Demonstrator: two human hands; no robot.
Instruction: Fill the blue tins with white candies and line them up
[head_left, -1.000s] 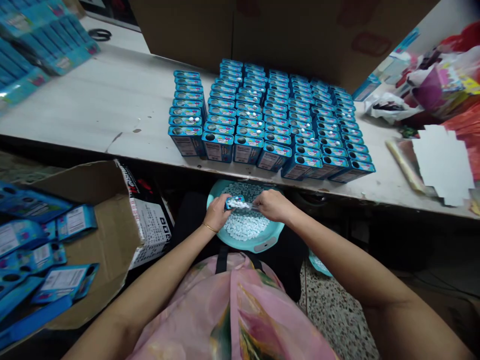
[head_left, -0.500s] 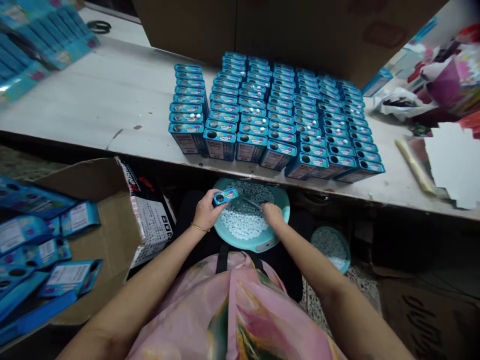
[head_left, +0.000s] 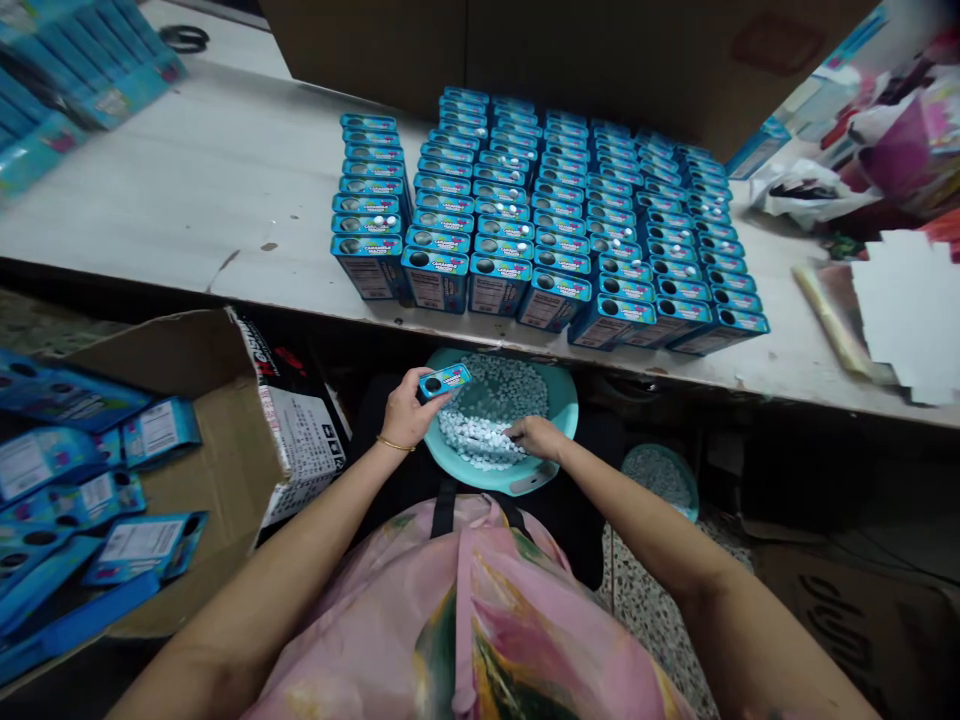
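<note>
My left hand [head_left: 405,410] is closed around a small blue candy box [head_left: 444,381], its top with a round dark hole facing up, over the left rim of a turquoise basin [head_left: 566,400]. Small white candies [head_left: 517,385] fill much of that basin. My right hand [head_left: 538,437] is closed inside the basin on the handle end of a scoop [head_left: 480,432], which looks heaped with candies and is mostly covered by them. The scoop lies to the right of and below the box, apart from it.
Rows of upright blue boxes [head_left: 540,220] stand on the white table [head_left: 247,190], some with loose candies on top. At left, a carton [head_left: 217,470] holds blue boxes. A smaller basin [head_left: 660,478] sits at lower right. Scissors [head_left: 184,39] lie at the back left.
My right hand has moved down and slightly left in the basin, bringing up candies on the scoop. My left hand with the box has shifted slightly left and up.
</note>
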